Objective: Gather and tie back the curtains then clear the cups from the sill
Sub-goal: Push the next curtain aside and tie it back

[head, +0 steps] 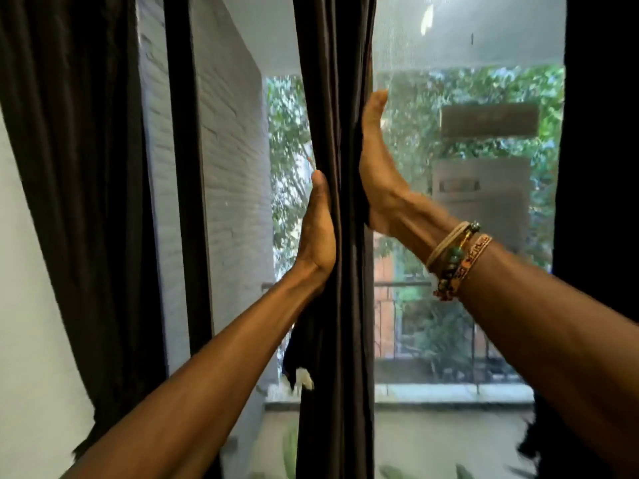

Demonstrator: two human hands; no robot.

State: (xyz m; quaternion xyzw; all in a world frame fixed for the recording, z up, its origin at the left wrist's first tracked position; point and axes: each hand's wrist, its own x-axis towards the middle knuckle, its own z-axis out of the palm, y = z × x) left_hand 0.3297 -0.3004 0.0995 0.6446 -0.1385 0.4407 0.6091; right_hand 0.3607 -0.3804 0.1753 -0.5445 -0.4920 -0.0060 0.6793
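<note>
A dark brown curtain [337,98] hangs bunched into a narrow column in the middle of the window. My left hand [316,233] presses flat against its left side, fingers hidden behind the folds. On the right side my right hand [375,167] presses against the cloth with straight fingers pointing up; the wrist wears several bracelets. The cloth is squeezed between both palms. Another dark curtain [79,167] hangs at the far left, and a third [601,150] at the right edge. No cups and no sill are in view.
A dark window frame post [188,167] stands left of the bunched curtain. Behind the glass or mesh pane [466,46] are a white brick wall [231,150], a balcony railing [415,323] and trees. A pale wall [31,305] is at the left.
</note>
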